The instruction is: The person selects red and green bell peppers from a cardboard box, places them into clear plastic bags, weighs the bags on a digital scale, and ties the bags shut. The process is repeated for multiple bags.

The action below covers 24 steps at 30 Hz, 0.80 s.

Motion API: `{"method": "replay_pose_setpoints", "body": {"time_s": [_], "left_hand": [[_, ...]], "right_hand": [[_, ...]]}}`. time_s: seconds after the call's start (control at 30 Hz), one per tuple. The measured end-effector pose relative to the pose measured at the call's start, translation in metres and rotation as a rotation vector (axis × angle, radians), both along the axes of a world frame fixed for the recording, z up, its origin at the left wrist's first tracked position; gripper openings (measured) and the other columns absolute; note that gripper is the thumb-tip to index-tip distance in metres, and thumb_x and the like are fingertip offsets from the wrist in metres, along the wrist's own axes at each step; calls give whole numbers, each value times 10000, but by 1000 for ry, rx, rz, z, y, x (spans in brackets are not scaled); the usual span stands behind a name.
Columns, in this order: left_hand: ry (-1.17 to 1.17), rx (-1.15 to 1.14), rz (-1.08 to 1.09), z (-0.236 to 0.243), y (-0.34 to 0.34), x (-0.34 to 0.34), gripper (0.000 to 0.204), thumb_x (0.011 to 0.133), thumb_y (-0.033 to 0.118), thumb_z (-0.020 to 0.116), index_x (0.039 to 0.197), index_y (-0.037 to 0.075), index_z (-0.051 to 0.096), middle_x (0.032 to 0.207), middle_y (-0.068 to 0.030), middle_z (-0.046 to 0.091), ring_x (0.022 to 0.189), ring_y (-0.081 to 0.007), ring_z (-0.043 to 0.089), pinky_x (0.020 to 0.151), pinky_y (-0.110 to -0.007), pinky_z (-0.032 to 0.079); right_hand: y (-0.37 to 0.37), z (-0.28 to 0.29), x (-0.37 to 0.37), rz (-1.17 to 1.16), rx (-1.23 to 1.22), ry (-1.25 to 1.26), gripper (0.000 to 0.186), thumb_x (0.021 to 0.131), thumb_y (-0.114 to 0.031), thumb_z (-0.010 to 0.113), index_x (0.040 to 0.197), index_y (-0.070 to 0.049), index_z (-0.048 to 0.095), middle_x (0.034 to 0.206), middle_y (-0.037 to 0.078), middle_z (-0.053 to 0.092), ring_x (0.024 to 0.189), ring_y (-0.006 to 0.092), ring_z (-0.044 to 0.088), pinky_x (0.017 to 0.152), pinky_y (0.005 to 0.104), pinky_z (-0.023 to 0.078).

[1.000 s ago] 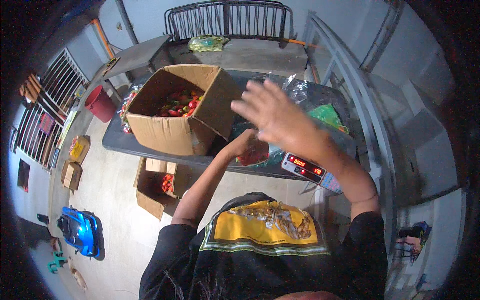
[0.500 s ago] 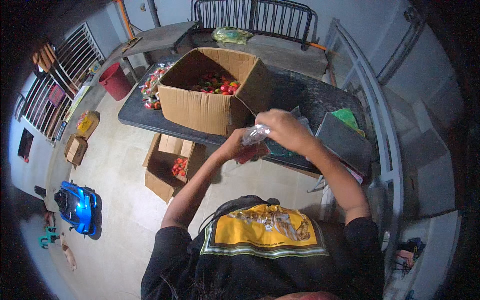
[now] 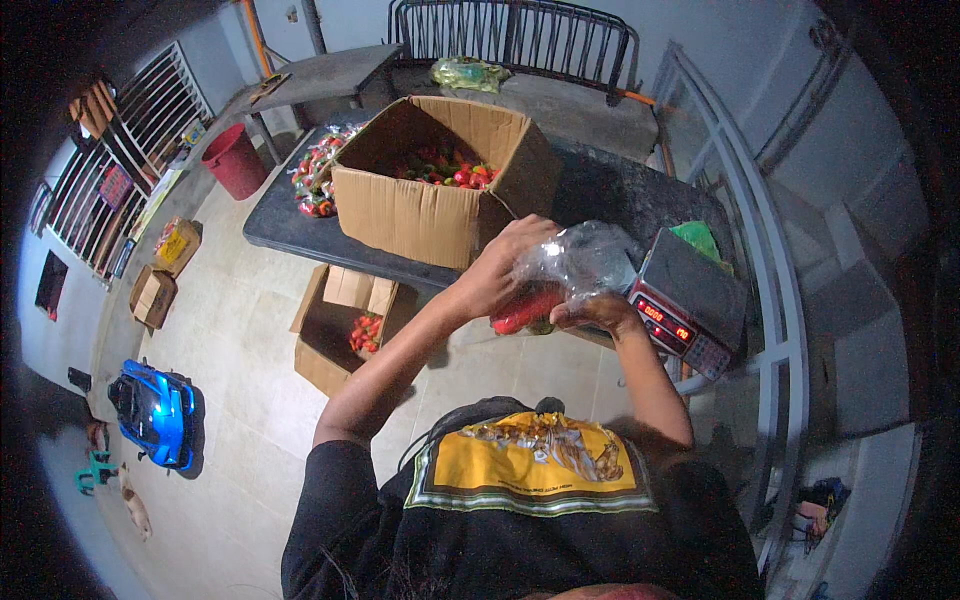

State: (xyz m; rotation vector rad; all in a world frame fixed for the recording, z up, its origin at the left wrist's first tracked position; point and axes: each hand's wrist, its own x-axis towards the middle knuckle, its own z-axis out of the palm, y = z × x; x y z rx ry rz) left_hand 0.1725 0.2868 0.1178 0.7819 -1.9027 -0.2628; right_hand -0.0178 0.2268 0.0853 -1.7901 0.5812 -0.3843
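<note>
Since the earlier frame, the right hand (image 3: pixel 603 312) moves from the top of the clear bag (image 3: pixel 590 252) to its underside. The left hand (image 3: pixel 512 262) grips the bag at 10 o'clock; the right grips it at 5 o'clock. The bag is at the near edge of the surface (image 3: pixel 290 235), the scale (image 3: pixel 668 322) at 4 o'clock from it. Support the red peppers (image 3: pixel 525 312) from below; avoid stretching the thin film.

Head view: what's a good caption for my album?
Left hand and right hand hold a bag of peppers near a scale.
</note>
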Motion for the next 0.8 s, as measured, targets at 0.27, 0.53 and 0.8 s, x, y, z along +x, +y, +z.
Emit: {"method": "replay_pose_setpoints", "body": {"time_s": [0.27, 0.53, 0.8], "left_hand": [[424, 734, -302, 32, -9, 0, 331, 926, 334, 477, 840, 28, 570, 758, 34, 547, 691, -45, 465, 623, -229, 412], [791, 935, -354, 66, -9, -9, 313, 920, 295, 484, 769, 29, 553, 776, -52, 595, 720, -106, 557, 657, -251, 447], [108, 702, -344, 73, -30, -11, 427, 843, 290, 579, 1219, 138, 448, 1187, -120, 440, 1074, -222, 444, 926, -320, 351]], "right_hand": [[-10, -2, 17, 12, 579, 140, 494, 652, -318, 785, 1034, -85, 576, 998, 55, 587, 893, 152, 569, 741, 296, 484], [0, -4, 20, -116, 444, -225, 881, 664, -565, 693, 1291, -35, 374, 1201, 86, 496, 1068, 183, 502, 900, 328, 422], [-10, 10, 28, -173, -109, -156, 414, 862, -268, 582, 1174, -11, 494, 1135, 103, 550, 1032, 210, 514, 915, 343, 372]]}}
